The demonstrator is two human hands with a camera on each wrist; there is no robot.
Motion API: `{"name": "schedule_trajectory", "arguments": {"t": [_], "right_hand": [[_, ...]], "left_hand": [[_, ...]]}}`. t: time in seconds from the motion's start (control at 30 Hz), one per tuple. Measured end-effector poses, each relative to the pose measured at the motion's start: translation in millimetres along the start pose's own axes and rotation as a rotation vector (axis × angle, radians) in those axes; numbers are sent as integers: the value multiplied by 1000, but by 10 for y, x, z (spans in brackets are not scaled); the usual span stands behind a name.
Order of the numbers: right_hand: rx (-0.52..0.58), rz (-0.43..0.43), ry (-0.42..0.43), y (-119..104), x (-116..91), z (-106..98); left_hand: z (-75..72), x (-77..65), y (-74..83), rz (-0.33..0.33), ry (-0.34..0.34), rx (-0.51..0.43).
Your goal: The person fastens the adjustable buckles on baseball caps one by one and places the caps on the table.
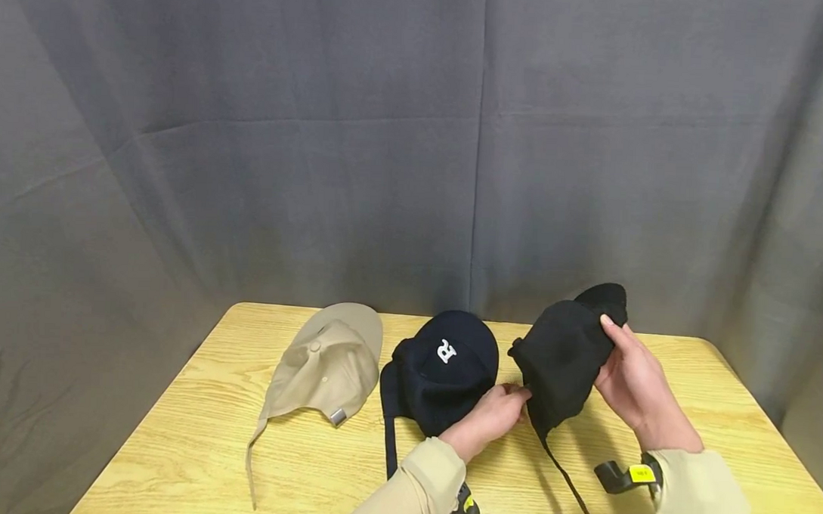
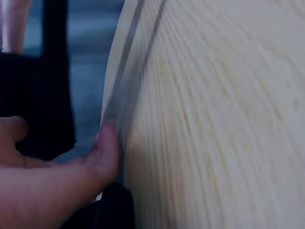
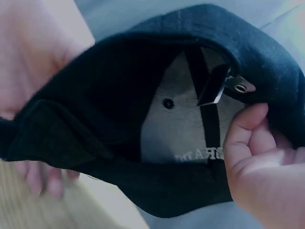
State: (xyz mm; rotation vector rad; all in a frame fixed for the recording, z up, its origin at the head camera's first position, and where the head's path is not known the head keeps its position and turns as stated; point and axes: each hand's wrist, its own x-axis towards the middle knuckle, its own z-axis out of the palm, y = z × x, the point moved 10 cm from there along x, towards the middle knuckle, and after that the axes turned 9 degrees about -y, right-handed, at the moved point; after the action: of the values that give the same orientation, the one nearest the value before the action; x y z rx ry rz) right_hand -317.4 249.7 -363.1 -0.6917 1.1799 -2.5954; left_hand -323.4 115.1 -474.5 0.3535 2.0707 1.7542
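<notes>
My right hand (image 1: 635, 378) holds a black cap (image 1: 564, 361) by its right side, thumb in front, raised above the table. In the right wrist view that hand (image 3: 264, 162) pinches the cap edge, with the inside and a strap buckle (image 3: 238, 88) showing. A thin strap (image 1: 570, 486) hangs from the cap. My left hand (image 1: 491, 415) is at the cap's left edge; its fingers look loosely extended, partly hidden by the cap. Beside it lies a navy cap (image 1: 420, 393) with a white letter R, partly covered by the left hand.
A beige cap (image 1: 329, 360) lies at the left of the wooden table (image 1: 188, 431), its strap trailing toward the front. Grey curtains (image 1: 359, 195) hang behind and at the sides. The navy cap's strap (image 1: 390, 445) runs toward the left sleeve (image 1: 417, 476).
</notes>
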Motion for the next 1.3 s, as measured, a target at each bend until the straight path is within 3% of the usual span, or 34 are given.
{"name": "schedule_trajectory", "arguments": {"t": [0.2, 0.3, 0.5, 0.73, 0.93, 1.3], "right_hand": [[45, -76, -42, -87, 72, 146], [36, -93, -42, -110, 87, 180], [43, -112, -35, -150, 82, 194], [94, -127, -49, -158, 57, 160], [144, -108, -74, -108, 19, 108], [174, -72, -62, -9, -8, 6]], "left_hand": [[276, -25, -79, -54, -237, -331], [300, -40, -51, -61, -271, -388], [112, -50, 65, -13, -143, -321], [-67, -51, 260, 95, -111, -347], [-270, -63, 402, 188, -27, -333], [-584, -143, 619, 286, 48, -390]]}}
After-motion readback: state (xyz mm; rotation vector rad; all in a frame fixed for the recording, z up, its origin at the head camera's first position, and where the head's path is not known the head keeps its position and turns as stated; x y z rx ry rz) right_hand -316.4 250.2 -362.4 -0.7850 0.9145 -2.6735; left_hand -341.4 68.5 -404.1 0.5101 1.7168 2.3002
